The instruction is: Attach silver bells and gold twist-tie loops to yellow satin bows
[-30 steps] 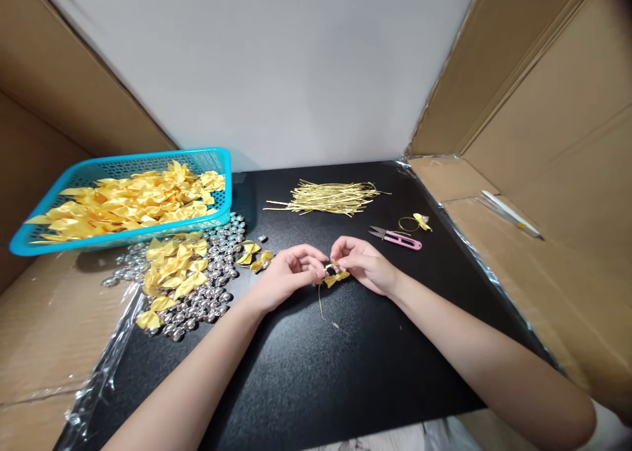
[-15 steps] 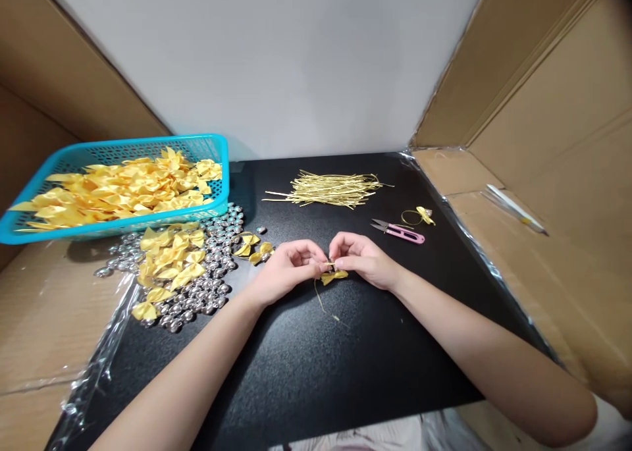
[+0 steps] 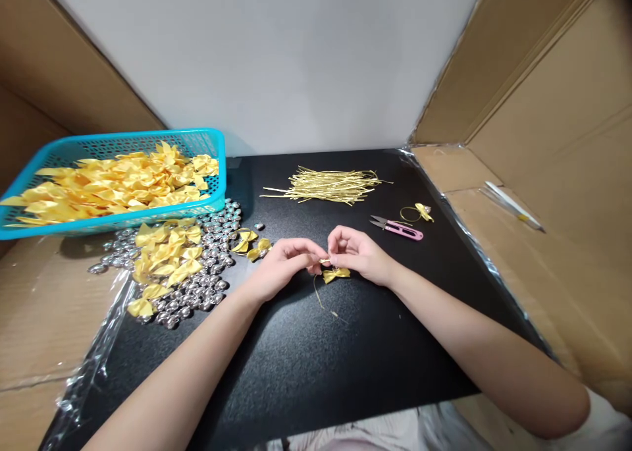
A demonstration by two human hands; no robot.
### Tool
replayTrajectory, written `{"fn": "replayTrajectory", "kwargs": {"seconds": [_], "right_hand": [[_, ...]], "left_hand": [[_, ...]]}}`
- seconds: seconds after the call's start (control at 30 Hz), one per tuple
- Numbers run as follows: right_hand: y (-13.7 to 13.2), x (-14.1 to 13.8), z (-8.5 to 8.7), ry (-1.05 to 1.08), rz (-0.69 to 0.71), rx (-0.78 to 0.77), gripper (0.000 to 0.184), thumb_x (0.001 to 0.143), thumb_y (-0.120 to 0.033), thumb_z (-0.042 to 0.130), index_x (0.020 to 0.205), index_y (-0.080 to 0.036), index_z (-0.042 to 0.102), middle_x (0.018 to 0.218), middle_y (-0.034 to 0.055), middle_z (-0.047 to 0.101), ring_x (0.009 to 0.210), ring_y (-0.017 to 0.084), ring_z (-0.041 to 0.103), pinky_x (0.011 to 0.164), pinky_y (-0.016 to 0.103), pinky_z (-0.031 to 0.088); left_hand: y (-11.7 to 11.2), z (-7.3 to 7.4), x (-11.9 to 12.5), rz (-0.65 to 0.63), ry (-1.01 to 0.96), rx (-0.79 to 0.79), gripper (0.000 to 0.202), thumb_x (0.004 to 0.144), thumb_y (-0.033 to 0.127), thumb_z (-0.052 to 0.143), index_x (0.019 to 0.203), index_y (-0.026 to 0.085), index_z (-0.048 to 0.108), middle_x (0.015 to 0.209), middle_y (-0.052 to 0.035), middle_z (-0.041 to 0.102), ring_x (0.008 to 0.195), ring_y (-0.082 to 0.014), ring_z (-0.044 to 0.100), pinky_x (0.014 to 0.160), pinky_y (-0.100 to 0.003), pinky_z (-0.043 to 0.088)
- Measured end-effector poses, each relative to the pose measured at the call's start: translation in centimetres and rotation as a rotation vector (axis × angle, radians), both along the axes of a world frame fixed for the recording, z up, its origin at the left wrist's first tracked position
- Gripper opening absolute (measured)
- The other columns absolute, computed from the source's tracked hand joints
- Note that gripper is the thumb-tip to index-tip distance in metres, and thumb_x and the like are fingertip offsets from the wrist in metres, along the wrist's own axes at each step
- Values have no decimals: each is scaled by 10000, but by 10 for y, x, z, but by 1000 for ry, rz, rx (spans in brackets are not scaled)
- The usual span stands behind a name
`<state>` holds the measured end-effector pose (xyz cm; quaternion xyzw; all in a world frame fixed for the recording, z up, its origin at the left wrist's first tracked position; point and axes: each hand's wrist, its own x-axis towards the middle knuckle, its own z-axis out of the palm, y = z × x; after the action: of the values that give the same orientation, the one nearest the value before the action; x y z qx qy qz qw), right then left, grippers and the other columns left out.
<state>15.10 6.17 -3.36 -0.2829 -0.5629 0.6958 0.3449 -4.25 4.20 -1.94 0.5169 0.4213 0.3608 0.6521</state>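
My left hand and my right hand meet over the middle of the black table, fingertips pinched close together. Between them runs a thin gold cord, with both hands closed on it. Just below the fingertips hangs or lies a yellow ribbon bow; whether it touches the table I cannot tell. A loose cord end trails down from the left fingers onto the table. Whatever knot or loop lies between the fingertips is too small to make out.
A blue basket of yellow bows stands at the left. Silver beads and more bows lie before it. Gold cords are piled at the back. Pink thread snips and a corded bow lie at the right.
The fingertips of both hands have shifted slightly around the cord, and the bow below shows a little more. The whole view has moved slightly.
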Motion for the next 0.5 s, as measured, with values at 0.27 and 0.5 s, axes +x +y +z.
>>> {"fn": "replayTrajectory", "kwargs": {"seconds": [0.27,0.5], "right_hand": [[2,0,0,12,-23,8,193,737,-258,725,813,-193,559,692,-48,570,618,95,541,613,237,449],[-3,-2,-2,-14,-103,43,236,692,-268,780,863,-188,639,816,1,657,763,142,626,737,299,508]], "left_hand": [[-3,0,2,18,-41,-44,106,687,222,796,733,153,730,634,3,702,582,-96,612,628,-223,496],[-1,-8,2,125,-164,-29,208,703,310,806,821,172,704,714,1,724,622,-93,636,654,-220,515]]}}
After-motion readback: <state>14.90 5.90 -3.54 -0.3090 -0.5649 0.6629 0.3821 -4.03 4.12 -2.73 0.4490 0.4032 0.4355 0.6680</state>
